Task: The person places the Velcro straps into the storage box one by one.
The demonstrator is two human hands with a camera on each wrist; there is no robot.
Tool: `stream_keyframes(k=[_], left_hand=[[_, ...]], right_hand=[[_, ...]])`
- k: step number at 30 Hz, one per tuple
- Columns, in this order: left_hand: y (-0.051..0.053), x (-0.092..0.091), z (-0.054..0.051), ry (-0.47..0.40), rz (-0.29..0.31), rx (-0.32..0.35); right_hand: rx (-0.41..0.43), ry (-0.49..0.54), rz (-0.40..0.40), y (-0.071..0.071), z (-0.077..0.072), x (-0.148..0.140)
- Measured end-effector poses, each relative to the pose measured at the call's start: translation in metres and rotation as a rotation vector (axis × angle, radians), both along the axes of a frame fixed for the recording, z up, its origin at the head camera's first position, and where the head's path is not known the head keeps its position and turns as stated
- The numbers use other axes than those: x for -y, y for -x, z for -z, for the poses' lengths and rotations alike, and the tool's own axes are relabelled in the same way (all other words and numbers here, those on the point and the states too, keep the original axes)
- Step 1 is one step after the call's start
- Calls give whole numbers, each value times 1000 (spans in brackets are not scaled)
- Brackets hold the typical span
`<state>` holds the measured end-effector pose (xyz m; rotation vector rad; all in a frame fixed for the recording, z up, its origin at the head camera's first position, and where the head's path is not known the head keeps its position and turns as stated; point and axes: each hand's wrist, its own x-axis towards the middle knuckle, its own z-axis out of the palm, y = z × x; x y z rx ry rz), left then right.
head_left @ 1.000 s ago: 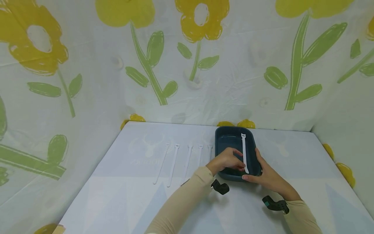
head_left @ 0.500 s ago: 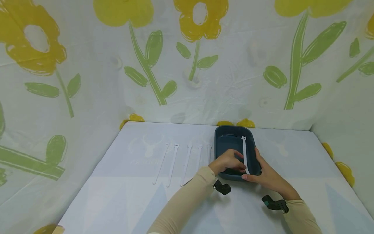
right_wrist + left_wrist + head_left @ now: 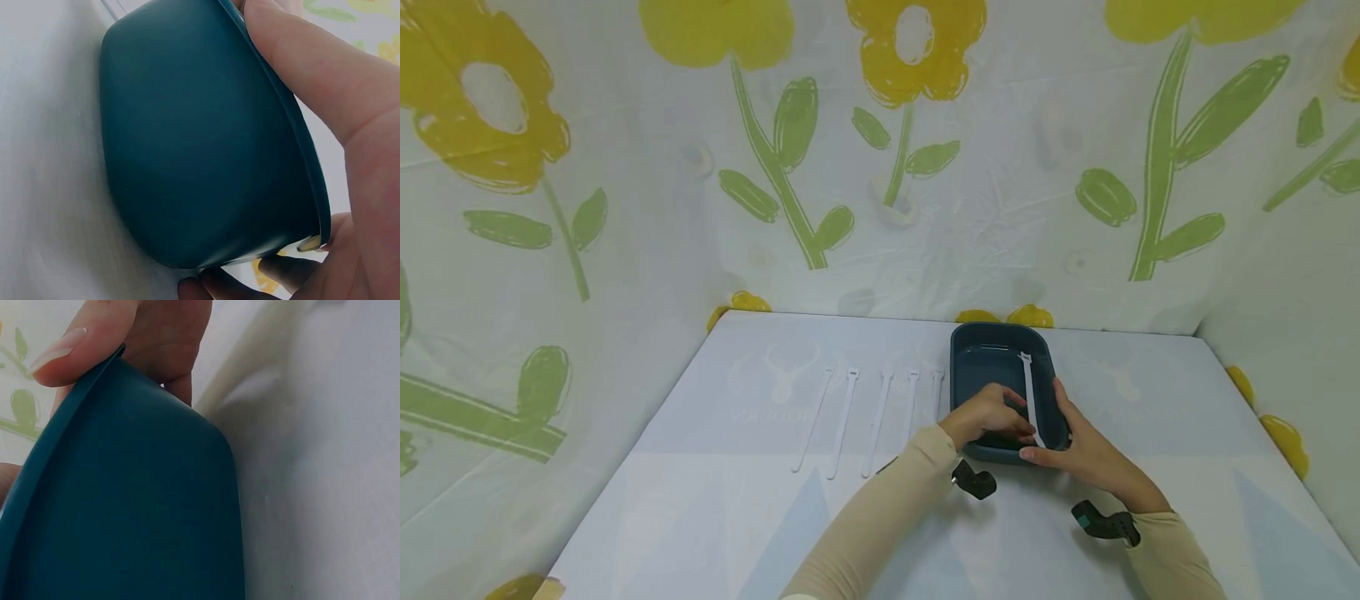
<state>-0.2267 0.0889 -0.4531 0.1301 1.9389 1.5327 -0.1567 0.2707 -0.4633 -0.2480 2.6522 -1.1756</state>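
Observation:
My left hand [image 3: 988, 414] reaches over the left rim of a dark teal tray [image 3: 988, 332], its fingers curled at the near end of a white cable tie [image 3: 1029, 387]. That tie, slotted head away from me, lies lengthwise along the tray's right side; the fingertips on it are partly hidden. My right hand [image 3: 1093, 454] grips the near right corner of the tray. In the right wrist view its thumb lies on the rim and its fingers reach round the outer wall [image 3: 200, 137]. The left wrist view is mostly filled by the outer wall [image 3: 144, 487].
Several more white cable ties, such as one slotted tie [image 3: 844, 425], lie in a row on the white table [image 3: 715, 508] left of the tray. My left sleeve [image 3: 880, 517] passes in front of the row's near ends. A flower-printed cloth [image 3: 1000, 208] hangs behind the table.
My left hand has shifted slightly to the right, and the cable tie's head has slid a little toward me inside the tray. The right hand and the tray hold still.

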Motion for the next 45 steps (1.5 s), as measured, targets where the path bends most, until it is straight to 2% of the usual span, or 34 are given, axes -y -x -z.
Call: stream_keyframes(k=[23,32,37,41,45], left_hand=[[1,-4,3,0,5,6],[1,-3,4,34,16,-27],[-1,-4,3,135,18,-96],[-2,-6,0,299,44,-218],[-2,-7,-2,427,56,-303]], right_hand=[[-3,44,-16,0,0,-2],[-2,40,-16,0,-1,-1],[-9,28,-12,0,0,-1],[0,8,-3,0,-1,0],[14,3,0,1,-1,0]])
